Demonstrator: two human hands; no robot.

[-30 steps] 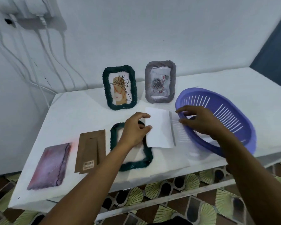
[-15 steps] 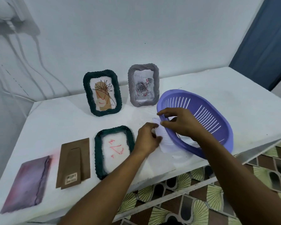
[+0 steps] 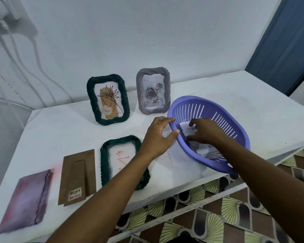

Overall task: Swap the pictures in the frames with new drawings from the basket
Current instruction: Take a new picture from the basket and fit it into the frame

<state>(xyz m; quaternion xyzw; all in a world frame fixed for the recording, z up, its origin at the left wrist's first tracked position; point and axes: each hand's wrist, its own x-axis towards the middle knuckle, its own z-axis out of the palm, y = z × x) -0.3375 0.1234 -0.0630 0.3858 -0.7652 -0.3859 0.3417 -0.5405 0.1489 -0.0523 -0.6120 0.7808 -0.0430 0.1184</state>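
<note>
Head view: gripped drawings (image 3: 204, 149) in basket (image 3: 218, 166) with right hand (image 3: 204, 132); left hand (image 3: 156, 135) at rim, grip unclear. Needed next: one lifted out.

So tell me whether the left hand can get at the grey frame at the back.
Probably yes. The left hand sits at the rim of the purple basket, just in front of the grey frame, with only bare table between them. Whether it is free is unclear.
</note>
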